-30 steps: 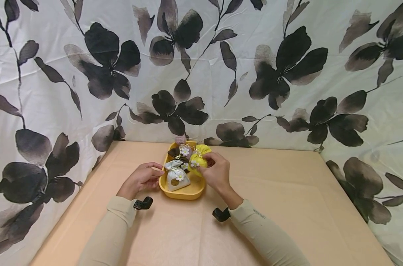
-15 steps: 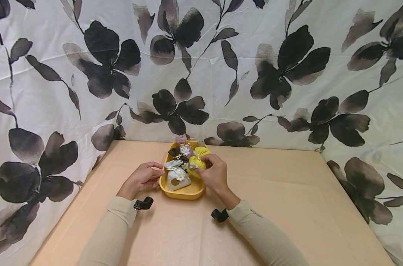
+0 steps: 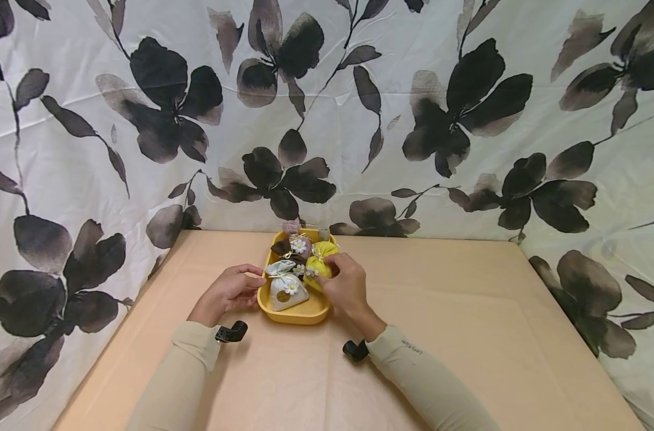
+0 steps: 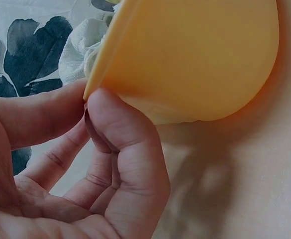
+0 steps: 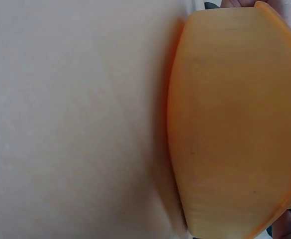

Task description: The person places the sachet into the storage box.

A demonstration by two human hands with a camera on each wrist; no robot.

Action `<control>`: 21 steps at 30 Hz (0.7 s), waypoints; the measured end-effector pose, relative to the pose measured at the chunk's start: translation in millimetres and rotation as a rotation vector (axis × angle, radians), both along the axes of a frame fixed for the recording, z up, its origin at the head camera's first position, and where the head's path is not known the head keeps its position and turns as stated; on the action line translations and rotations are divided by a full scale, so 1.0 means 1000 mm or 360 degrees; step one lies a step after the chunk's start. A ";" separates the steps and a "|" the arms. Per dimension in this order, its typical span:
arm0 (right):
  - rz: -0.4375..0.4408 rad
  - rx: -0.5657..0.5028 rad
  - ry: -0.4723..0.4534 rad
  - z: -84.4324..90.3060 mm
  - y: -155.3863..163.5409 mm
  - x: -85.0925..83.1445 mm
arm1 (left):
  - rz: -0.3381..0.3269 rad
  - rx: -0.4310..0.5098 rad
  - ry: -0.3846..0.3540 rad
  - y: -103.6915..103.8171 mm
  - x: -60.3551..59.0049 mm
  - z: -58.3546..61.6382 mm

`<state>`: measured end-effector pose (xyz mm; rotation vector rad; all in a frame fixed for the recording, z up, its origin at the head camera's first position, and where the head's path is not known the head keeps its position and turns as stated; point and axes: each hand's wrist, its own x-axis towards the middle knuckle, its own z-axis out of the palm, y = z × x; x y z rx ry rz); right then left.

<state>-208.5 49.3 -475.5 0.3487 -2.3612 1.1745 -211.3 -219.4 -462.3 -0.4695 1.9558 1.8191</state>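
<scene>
A yellow tray with rounded ends holds several small drawstring pouches trimmed with white flowers. My left hand pinches its left rim; thumb and index finger meet at the edge of the tray in the left wrist view. At the right side, my right hand grips a yellow pouch low in the tray. A white pouch lies at the near left, with a dark brown pouch and a mauve pouch behind. In the right wrist view the tray hides most of the right hand.
The tray stands toward the back of a table with a tan cover. A white cloth with dark flowers hangs behind and along the sides. Black wrist cameras sit on both sleeves.
My right hand has moved slightly left and down, bringing the yellow pouch lower into the tray's right side. My left hand stays on the rim.
</scene>
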 end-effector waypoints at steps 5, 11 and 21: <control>0.0006 0.0087 0.0119 -0.004 0.003 0.003 | -0.0007 -0.0016 -0.0007 0.003 -0.002 0.000; -0.0046 0.0236 0.0221 -0.009 0.010 0.008 | -0.0023 0.0001 0.0003 0.003 -0.002 -0.002; -0.0149 0.0184 0.0035 0.000 0.050 0.016 | -0.0076 -0.0072 0.0006 0.001 0.005 0.003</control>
